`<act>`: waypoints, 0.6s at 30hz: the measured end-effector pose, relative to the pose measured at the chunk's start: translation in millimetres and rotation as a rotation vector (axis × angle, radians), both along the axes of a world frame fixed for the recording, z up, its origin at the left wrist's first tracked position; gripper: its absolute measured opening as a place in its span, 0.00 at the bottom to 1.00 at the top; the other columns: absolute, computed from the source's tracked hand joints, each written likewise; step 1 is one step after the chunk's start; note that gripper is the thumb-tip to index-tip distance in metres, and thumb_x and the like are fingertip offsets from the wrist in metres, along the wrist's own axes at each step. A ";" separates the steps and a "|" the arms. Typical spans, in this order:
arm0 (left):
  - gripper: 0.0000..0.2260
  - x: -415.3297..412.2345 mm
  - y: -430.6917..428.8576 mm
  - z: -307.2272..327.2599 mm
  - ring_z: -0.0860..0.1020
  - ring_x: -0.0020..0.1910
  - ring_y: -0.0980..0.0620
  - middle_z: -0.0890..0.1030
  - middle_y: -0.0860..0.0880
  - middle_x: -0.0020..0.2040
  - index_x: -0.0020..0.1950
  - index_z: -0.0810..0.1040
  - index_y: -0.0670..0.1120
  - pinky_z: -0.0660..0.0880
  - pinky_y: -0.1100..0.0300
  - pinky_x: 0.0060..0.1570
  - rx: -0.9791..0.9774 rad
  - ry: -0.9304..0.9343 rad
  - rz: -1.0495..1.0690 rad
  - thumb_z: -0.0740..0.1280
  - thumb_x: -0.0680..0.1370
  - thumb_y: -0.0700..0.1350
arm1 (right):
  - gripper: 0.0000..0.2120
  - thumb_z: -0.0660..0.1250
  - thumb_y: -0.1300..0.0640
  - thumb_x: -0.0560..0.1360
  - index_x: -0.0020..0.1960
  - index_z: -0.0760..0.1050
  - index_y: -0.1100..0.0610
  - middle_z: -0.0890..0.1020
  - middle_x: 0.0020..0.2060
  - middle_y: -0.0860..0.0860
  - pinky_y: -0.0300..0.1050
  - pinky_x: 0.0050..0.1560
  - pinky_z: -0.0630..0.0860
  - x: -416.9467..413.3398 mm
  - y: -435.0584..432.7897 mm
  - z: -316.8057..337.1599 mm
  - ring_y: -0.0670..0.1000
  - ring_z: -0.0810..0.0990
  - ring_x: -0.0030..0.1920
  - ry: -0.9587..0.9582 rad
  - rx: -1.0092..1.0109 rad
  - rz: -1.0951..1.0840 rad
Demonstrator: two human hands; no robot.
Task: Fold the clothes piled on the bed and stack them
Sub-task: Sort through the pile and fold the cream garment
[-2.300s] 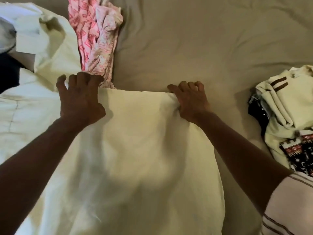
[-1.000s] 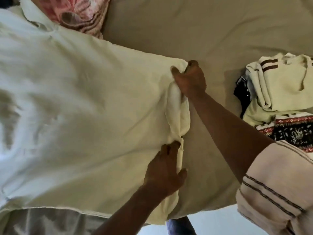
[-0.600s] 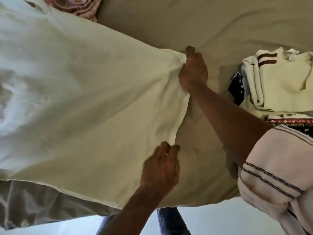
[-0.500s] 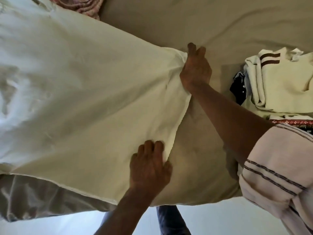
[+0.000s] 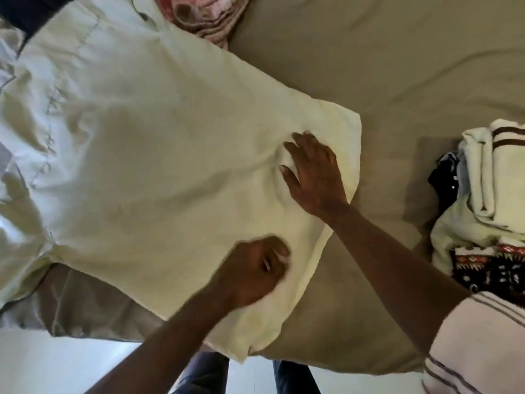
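Observation:
A large cream garment lies spread across the bed, its right end folded into a thicker band. My right hand rests flat on that band near its right edge, fingers straight and spread. My left hand lies on the cloth closer to me, blurred by motion, its fingers seemingly extended against the fabric. At the right edge sits a stack of folded clothes, cream with brown stripes on top and a dark patterned piece lower down.
A pink patterned garment lies bunched at the top, partly under the cream one. The tan bedsheet stretches between the garment and the stack. The bed's near edge and pale floor run along the bottom.
My right hand let go of the far corner and came down flat on the folded band. My left hand slid right along the cloth. The garment's right end now lies folded over.

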State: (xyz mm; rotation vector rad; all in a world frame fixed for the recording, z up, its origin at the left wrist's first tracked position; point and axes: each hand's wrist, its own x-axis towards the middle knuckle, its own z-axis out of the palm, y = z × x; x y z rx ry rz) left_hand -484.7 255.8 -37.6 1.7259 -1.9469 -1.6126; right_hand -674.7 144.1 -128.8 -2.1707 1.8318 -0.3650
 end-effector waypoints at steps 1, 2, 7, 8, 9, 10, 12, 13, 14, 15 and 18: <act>0.05 6.5 -25.0 0.9 0.79 0.33 0.61 0.84 0.57 0.41 0.52 0.81 0.55 0.73 0.69 0.40 -0.079 -0.033 0.038 0.69 0.76 0.49 | 0.25 0.59 0.46 0.83 0.77 0.68 0.55 0.66 0.79 0.54 0.56 0.74 0.64 2.0 -5.7 1.2 0.57 0.64 0.78 -0.063 -0.008 -0.079; 0.07 13.4 -49.0 1.2 0.79 0.33 0.60 0.83 0.57 0.43 0.54 0.80 0.55 0.74 0.66 0.42 -0.198 -0.076 0.065 0.69 0.77 0.46 | 0.26 0.61 0.48 0.82 0.78 0.67 0.54 0.65 0.79 0.54 0.55 0.72 0.66 3.6 -8.0 3.4 0.57 0.67 0.76 -0.136 -0.007 -0.182; 0.22 35.5 -203.6 6.6 0.80 0.49 0.37 0.76 0.41 0.62 0.68 0.75 0.46 0.76 0.45 0.52 -0.646 -0.310 -0.045 0.66 0.73 0.38 | 0.34 0.62 0.62 0.77 0.81 0.59 0.50 0.56 0.81 0.56 0.51 0.65 0.72 -1.8 -72.6 25.4 0.60 0.73 0.70 -0.261 0.040 -0.716; 0.25 35.5 -229.0 8.3 0.80 0.51 0.34 0.73 0.40 0.66 0.71 0.73 0.47 0.76 0.44 0.52 -0.664 -0.390 -0.092 0.66 0.73 0.36 | 0.34 0.62 0.63 0.76 0.80 0.61 0.50 0.58 0.80 0.56 0.52 0.65 0.72 -6.0 -78.4 25.9 0.60 0.74 0.70 -0.239 0.083 -0.745; 0.28 33.4 -257.3 11.6 0.80 0.51 0.31 0.70 0.40 0.70 0.73 0.70 0.48 0.76 0.42 0.51 -0.681 -0.471 -0.153 0.66 0.73 0.35 | 0.31 0.62 0.63 0.75 0.77 0.66 0.51 0.63 0.77 0.56 0.53 0.63 0.73 -10.3 -84.3 27.4 0.61 0.75 0.68 -0.221 0.094 -0.759; 0.31 32.9 -280.6 14.3 0.79 0.50 0.29 0.68 0.40 0.72 0.75 0.68 0.49 0.76 0.41 0.50 -0.703 -0.532 -0.217 0.66 0.72 0.34 | 0.26 0.63 0.62 0.74 0.72 0.71 0.53 0.67 0.72 0.56 0.53 0.60 0.74 -14.1 -86.5 27.0 0.62 0.76 0.65 -0.208 0.082 -0.769; 0.37 36.5 -329.1 15.8 0.79 0.53 0.28 0.66 0.40 0.73 0.78 0.65 0.49 0.77 0.42 0.51 -0.677 -0.640 -0.335 0.69 0.70 0.34 | 0.19 0.63 0.62 0.74 0.64 0.75 0.55 0.71 0.63 0.57 0.52 0.55 0.74 -19.2 -91.1 28.8 0.63 0.78 0.58 -0.200 0.056 -0.840; 0.38 43.0 -349.1 13.4 0.78 0.57 0.29 0.67 0.38 0.72 0.78 0.65 0.49 0.77 0.42 0.53 -0.649 -0.714 -0.395 0.71 0.69 0.35 | 0.17 0.63 0.63 0.74 0.61 0.76 0.55 0.72 0.61 0.58 0.51 0.55 0.73 -20.2 -91.9 30.2 0.62 0.78 0.57 -0.211 0.062 -0.877; 0.36 47.1 -367.2 11.7 0.77 0.59 0.29 0.70 0.36 0.69 0.77 0.68 0.48 0.76 0.41 0.57 -0.632 -0.778 -0.472 0.73 0.69 0.37 | 0.16 0.62 0.64 0.73 0.59 0.78 0.55 0.73 0.59 0.58 0.50 0.55 0.72 -20.6 -91.6 29.9 0.61 0.77 0.56 -0.223 0.061 -0.913; 0.32 53.0 -377.9 11.0 0.77 0.59 0.30 0.73 0.35 0.64 0.73 0.72 0.47 0.75 0.41 0.60 -0.626 -0.813 -0.532 0.74 0.69 0.39 | 0.14 0.62 0.65 0.73 0.56 0.79 0.56 0.74 0.56 0.58 0.48 0.54 0.71 -20.2 -89.2 30.0 0.61 0.77 0.55 -0.238 0.038 -0.927; 0.15 66.3 -382.4 18.5 0.78 0.54 0.31 0.79 0.35 0.54 0.59 0.83 0.46 0.76 0.42 0.54 -0.751 -0.753 -0.574 0.72 0.72 0.39 | 0.11 0.61 0.67 0.70 0.45 0.81 0.58 0.75 0.47 0.58 0.45 0.48 0.70 -11.8 -74.1 30.7 0.60 0.77 0.48 -0.268 -0.200 -1.016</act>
